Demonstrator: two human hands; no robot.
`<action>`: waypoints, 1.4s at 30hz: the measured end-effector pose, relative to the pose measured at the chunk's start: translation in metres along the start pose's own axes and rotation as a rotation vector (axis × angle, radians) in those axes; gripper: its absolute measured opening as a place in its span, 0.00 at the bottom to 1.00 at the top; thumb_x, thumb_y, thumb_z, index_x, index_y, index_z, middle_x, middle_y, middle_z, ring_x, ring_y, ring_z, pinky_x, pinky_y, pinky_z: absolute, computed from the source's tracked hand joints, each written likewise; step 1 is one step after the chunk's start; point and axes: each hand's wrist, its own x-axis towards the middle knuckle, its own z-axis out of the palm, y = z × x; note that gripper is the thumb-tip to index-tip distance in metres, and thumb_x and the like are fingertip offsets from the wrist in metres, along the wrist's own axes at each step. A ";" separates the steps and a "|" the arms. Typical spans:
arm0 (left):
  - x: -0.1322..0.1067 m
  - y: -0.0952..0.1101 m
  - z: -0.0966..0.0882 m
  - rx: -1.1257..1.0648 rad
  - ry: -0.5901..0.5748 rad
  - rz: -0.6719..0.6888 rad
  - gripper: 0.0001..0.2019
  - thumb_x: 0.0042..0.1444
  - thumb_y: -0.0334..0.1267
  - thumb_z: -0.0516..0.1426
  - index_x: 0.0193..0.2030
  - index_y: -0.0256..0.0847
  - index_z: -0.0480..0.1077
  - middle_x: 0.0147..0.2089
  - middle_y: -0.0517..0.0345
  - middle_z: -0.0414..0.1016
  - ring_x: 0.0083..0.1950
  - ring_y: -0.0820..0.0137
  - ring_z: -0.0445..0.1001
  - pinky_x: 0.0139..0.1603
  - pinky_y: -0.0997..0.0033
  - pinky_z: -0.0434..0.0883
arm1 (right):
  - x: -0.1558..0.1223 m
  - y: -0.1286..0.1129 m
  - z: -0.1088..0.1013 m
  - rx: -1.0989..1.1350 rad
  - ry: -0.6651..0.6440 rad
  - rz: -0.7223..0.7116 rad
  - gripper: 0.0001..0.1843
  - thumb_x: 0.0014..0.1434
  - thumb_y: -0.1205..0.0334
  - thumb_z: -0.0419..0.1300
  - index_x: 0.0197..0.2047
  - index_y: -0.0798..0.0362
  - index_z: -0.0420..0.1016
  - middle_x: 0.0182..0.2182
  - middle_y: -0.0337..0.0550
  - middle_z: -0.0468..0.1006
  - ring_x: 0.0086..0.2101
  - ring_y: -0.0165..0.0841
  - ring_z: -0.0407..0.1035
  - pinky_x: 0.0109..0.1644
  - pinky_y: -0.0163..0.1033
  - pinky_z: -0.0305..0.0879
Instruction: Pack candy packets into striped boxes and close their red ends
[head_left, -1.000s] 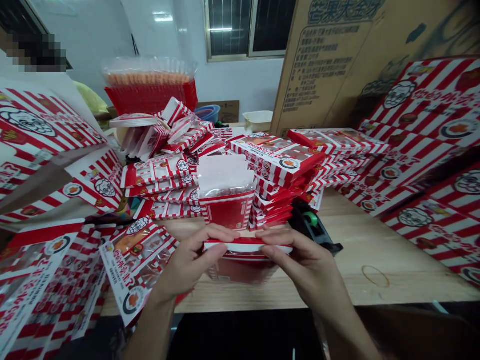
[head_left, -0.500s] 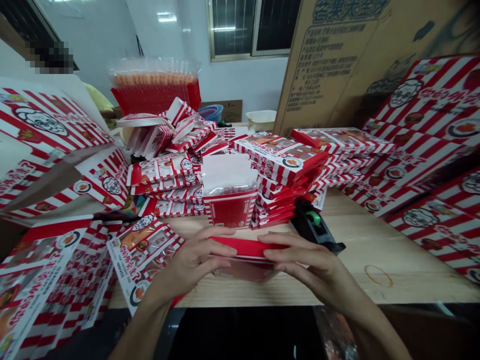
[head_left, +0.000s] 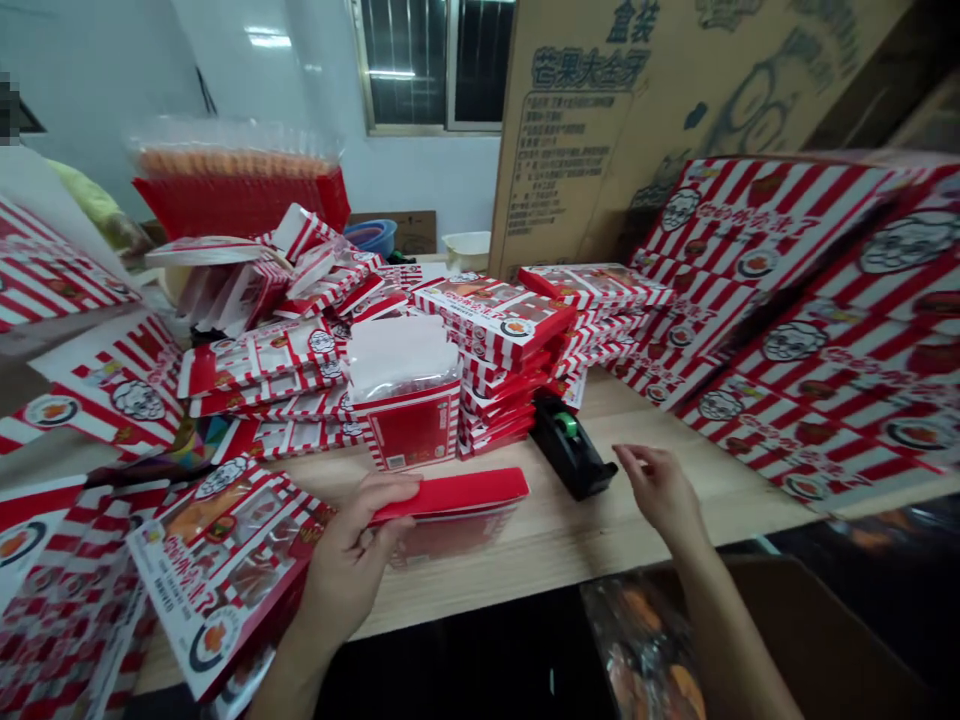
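Well left of the black tape dispenser (head_left: 570,447), loose piles of flat red-and-white striped packaging cover the wooden table (head_left: 570,560), and a windowed sleeve (head_left: 217,560) lies tilted just beside the left hand (head_left: 346,560). That hand is mostly closed, its fingers curled over one end of a red card strip (head_left: 457,492), which lies flat and near the table's front edge, left of and nearer the person than the dispenser. A clear bag (head_left: 450,535) hangs from the strip, flattened against the wood. Behind it, a finished-looking red box (head_left: 409,420) stands upright with a pale bag rising from its top, and beside that, a stack of closed windowed boxes (head_left: 499,400) stands just left of the dispenser. Right of the dispenser, the right hand (head_left: 660,490) is empty, loosely open, its fingers slightly curled above the table. Further right, large flat printed cartons (head_left: 817,400) remain stacked on edge.
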 end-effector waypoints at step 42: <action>0.019 0.060 0.017 0.661 -0.405 0.226 0.23 0.57 0.31 0.50 0.59 0.47 0.61 0.37 0.54 0.75 0.33 0.63 0.76 0.31 0.64 0.73 | -0.133 -0.104 0.086 0.658 -0.170 0.224 0.48 0.51 0.53 0.64 0.67 0.50 0.40 0.13 0.26 0.68 0.15 0.27 0.59 0.20 0.31 0.60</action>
